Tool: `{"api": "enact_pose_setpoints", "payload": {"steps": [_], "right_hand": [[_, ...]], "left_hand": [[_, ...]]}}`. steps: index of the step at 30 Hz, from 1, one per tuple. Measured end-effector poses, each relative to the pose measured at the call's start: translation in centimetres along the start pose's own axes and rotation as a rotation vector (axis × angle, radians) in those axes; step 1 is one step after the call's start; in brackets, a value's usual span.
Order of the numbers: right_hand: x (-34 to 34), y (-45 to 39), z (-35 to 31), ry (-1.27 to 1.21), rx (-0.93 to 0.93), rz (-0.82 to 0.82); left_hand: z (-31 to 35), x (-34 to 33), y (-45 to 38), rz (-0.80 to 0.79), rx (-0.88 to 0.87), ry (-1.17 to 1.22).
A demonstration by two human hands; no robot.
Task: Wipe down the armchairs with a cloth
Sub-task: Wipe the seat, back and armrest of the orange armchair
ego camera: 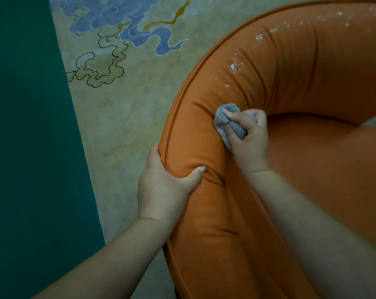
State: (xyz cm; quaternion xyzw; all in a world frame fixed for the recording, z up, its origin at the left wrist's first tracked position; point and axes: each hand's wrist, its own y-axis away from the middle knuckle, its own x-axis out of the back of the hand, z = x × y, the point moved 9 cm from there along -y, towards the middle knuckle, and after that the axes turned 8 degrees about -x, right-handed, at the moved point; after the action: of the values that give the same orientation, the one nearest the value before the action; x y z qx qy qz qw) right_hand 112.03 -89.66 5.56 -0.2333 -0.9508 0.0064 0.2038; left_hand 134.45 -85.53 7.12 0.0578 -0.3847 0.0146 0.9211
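Observation:
An orange armchair [301,87] with a thick, curved padded back fills the right side of the head view. White specks and smears [236,67] dot the top of its back rim. My right hand [250,137] is shut on a crumpled grey cloth [226,119] and presses it against the inner slope of the rim, just below the specks. My left hand [163,186] clasps the outer edge of the rim lower down, thumb dug into the padding. The seat [323,169] lies to the right of my right arm.
A pale rug [122,117] with blue cloud shapes and dark wavy lines lies to the left of the chair. Beyond it, a dark green floor band [27,147] runs down the left edge.

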Motion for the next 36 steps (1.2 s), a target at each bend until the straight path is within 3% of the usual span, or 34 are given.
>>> {"api": "enact_pose_setpoints", "payload": {"steps": [3,6,8,11,15,18,23,27,31,36], "right_hand": [[1.0,-0.2,-0.4,-0.022,-0.033,0.043],[0.9,-2.2,-4.3,-0.048,0.097,0.136],[-0.2,-3.7,-5.6,0.001,0.15,0.082],[0.6,-4.2,-1.9,0.038,0.013,0.048],[4.7,-3.2,4.1,0.069,-0.251,0.152],[6.2,-4.6,3.2,-0.012,-0.242,0.252],[5.9,-8.1,0.1,-0.142,-0.169,0.262],[5.5,-10.0,-0.3,-0.192,-0.166,0.326],[0.8,-8.8,-1.4,-0.023,0.043,0.1],[3.6,-8.1,1.9,-0.024,-0.116,0.247]], "left_hand": [[0.1,-0.1,0.1,-0.014,-0.003,-0.034],[1.3,0.2,0.2,0.011,-0.06,-0.136],[2.2,0.1,0.3,0.004,-0.105,-0.223],[3.1,-0.1,-0.2,-0.04,-0.136,-0.296],[4.8,-0.8,-4.3,-0.083,-0.183,-0.363],[7.5,-2.3,-9.1,-0.116,-0.22,-0.428],[10.9,-5.3,-14.6,-0.263,-0.331,-0.479],[10.3,-4.9,-14.6,-0.159,-0.364,-0.495],[10.4,-4.6,-14.5,-0.098,-0.404,-0.502],[10.4,-4.7,-14.3,-0.114,-0.401,-0.505]]}}
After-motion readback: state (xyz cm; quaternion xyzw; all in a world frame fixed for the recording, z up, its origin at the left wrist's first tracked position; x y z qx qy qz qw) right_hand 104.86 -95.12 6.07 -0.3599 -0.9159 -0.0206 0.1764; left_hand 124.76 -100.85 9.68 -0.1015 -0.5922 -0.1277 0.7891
